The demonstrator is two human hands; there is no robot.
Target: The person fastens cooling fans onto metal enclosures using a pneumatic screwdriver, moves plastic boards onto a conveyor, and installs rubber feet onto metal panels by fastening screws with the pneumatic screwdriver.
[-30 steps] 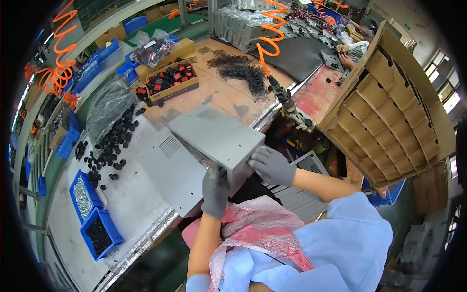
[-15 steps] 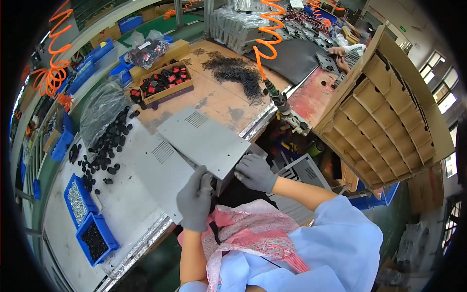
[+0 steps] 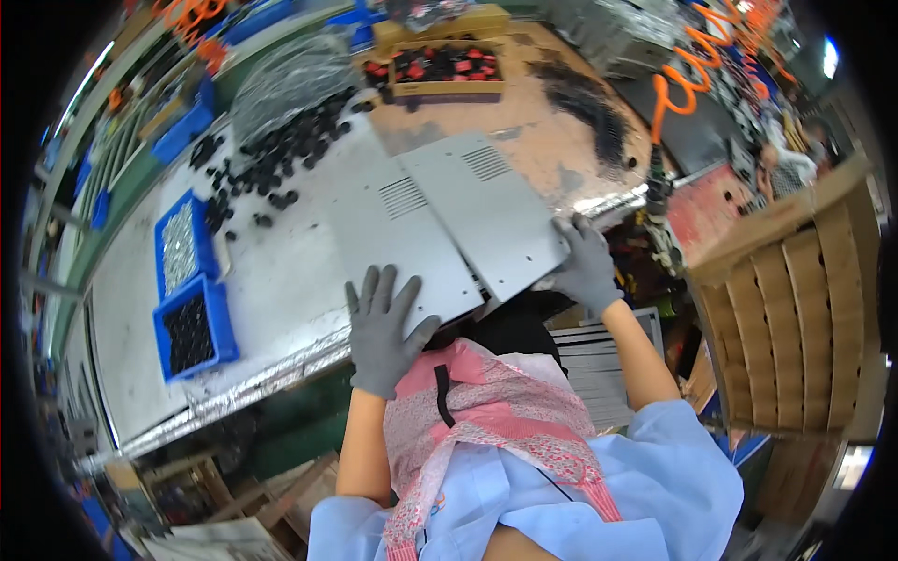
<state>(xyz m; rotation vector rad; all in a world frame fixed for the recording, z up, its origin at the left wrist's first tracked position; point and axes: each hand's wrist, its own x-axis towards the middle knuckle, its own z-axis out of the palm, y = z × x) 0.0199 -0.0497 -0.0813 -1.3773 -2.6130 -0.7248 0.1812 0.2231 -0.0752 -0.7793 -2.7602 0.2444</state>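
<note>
The left gloved hand (image 3: 383, 327) lies splayed, clasping nothing, at the near edge of the left vented grey metal panel (image 3: 398, 252), which stretches toward eleven o'clock. The right gloved hand (image 3: 589, 266) is nearer the right vented grey panel (image 3: 486, 210), at its ten o'clock, similarly angled; I can't tell whether its bent fingers pinch the edge. A blue bin (image 3: 224, 329) sits at the left hand's nine o'clock.

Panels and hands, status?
Left hand spread at left panel. Right hand at outer edge of right panel. Panels side by side. Loose black parts farther left.
</note>
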